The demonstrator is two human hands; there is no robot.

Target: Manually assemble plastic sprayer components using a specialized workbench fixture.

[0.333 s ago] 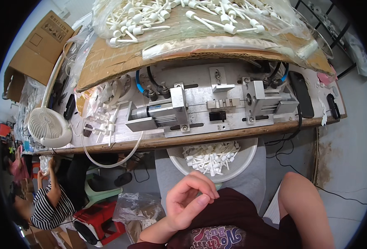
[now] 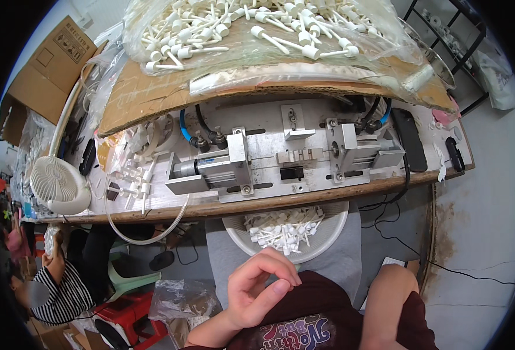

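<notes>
My left hand (image 2: pixel 260 290) is raised in front of my body, just nearer than a white mesh basket (image 2: pixel 331 240). Its fingers curl in and the thumb lies close to the fingertips; nothing shows between them. White plastic capped stems (image 2: pixel 286 232), each a round cap on a thin rod, lie piled in the basket, which rests on my lap. My right forearm (image 2: pixel 385 297) is bent up at the elbow on the right, its hand out of view. Beyond the basket, a metal clamping fixture (image 2: pixel 292 189) with two facing cylinders is mounted on the table, with a small slotted block (image 2: pixel 299 156) between them.
A cardboard sheet (image 2: pixel 146 108) above the fixture carries a heap of more capped stems (image 2: pixel 211 35). At left are a white fan (image 2: pixel 59 184) and a looped clear hose (image 2: pixel 146 240). A black phone (image 2: pixel 408 140) lies at right. Another person (image 2: pixel 65 291) sits at lower left.
The whole view has shifted a little, so the table and basket sit further left. My right elbow has dropped and moved inward. My left hand keeps nearly the same curl.
</notes>
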